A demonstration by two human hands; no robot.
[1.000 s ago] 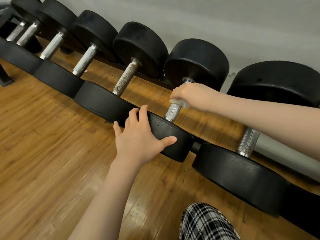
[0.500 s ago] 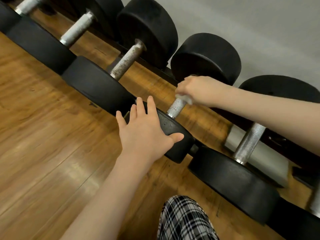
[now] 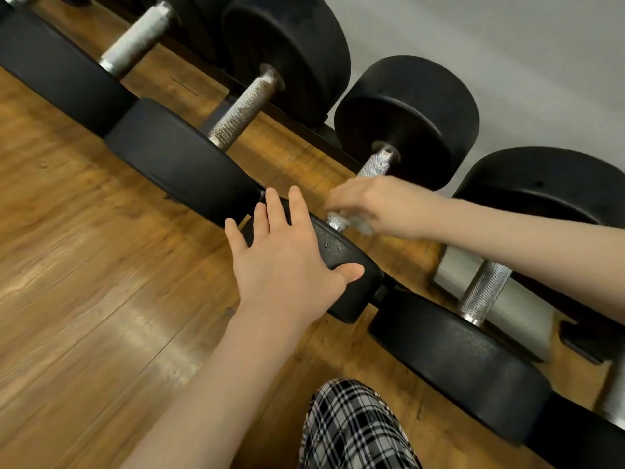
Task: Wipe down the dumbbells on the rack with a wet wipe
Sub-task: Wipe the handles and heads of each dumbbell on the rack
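My left hand (image 3: pixel 291 265) lies flat on the near head (image 3: pixel 341 262) to steady the dumbbell at the rack's front edge; my right hand (image 3: pixel 375 204) wraps the wet wipe (image 3: pixel 360 225) around its handle (image 3: pixel 375 165).

Motion-blurred right hand (image 3: pixel 375 206) hides the wipe (image 3: pixel 360 226) and handle middle.

No text, label, brand, number or sign can be read anywhere in view. The black dumbbell heads (image 3: pixel 407 120) show no legible weight marks, and the knurled handles (image 3: pixel 243 110) bear none either.
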